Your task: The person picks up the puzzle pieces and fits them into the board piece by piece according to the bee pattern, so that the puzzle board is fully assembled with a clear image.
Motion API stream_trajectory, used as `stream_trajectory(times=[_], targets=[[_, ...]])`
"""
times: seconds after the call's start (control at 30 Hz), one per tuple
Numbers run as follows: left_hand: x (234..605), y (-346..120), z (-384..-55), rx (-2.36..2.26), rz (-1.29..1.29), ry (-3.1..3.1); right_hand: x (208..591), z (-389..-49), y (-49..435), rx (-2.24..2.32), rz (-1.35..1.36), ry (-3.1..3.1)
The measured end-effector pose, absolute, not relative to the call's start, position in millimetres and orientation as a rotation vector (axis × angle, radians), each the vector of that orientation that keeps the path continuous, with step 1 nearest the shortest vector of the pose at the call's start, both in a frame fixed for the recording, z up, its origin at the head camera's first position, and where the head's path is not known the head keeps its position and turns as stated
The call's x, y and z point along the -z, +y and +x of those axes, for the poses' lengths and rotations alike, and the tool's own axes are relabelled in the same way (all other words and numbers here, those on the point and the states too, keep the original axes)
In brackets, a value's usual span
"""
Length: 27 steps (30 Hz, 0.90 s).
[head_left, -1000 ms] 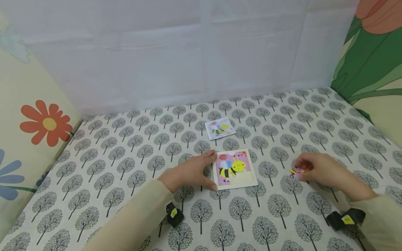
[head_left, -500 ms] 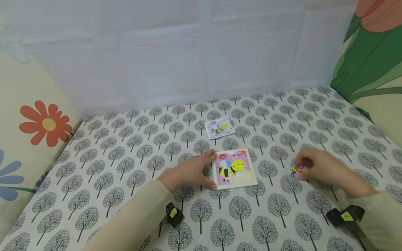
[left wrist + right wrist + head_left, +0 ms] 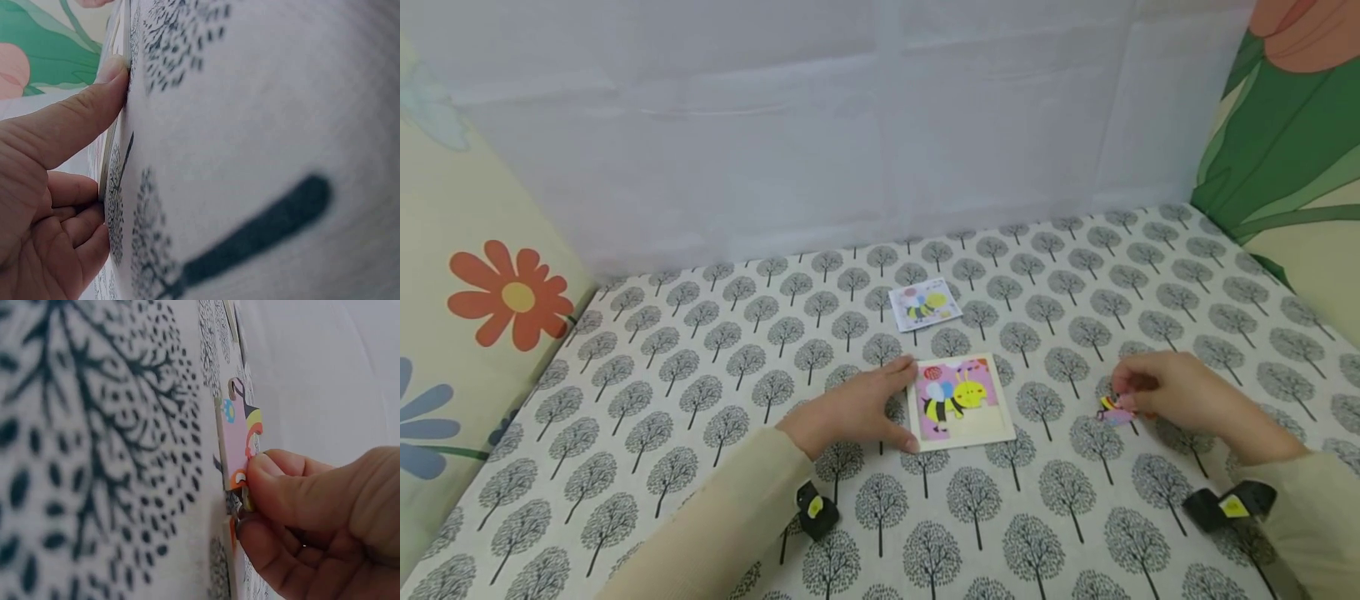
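On the left edge of a square bee jigsaw puzzle board (image 3: 977,428) rests my left hand (image 3: 856,408), thumb at the near corner and index finger at the far one. Pale bare tray shows at the board's near right; pink, yellow and black pieces fill the rest. Right of the board, my right hand (image 3: 1183,404) pinches a puzzle piece (image 3: 1116,412) low over the cloth. In the right wrist view this puzzle piece (image 3: 234,440) is pink with a blue flower and a yellow-black corner. Another flat piece (image 3: 232,553) lies partly hidden behind the fingers.
A printed bee picture card (image 3: 925,305) lies beyond the board. The table has a tree-patterned cloth (image 3: 715,517). A white sheet (image 3: 760,167) hangs behind, with flower-painted walls (image 3: 512,200) at the sides. Each wrist wears a black camera (image 3: 817,512).
My right hand has shifted slightly right and away from me, and the piece in its fingers has turned to show more of its pink face. The left hand and the board stay put.
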State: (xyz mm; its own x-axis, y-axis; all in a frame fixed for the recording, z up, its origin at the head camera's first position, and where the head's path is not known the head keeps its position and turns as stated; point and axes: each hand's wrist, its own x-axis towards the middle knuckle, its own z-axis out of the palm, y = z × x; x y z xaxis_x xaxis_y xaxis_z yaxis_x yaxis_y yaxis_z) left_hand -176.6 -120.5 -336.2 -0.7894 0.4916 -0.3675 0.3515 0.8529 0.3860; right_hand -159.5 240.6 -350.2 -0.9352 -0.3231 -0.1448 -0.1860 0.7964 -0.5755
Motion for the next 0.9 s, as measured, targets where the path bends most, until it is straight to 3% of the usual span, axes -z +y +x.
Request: stream_trajectory(times=[0.47, 0.9], targets=[[336, -121, -177, -0.418, 0.610, 2.562, 348, -162, 240, 0.835, -0.382, 2.717], [336, -121, -177, -0.433, 0.613, 2.553, 337, -165, 240, 1.145, -0.169, 2.484]])
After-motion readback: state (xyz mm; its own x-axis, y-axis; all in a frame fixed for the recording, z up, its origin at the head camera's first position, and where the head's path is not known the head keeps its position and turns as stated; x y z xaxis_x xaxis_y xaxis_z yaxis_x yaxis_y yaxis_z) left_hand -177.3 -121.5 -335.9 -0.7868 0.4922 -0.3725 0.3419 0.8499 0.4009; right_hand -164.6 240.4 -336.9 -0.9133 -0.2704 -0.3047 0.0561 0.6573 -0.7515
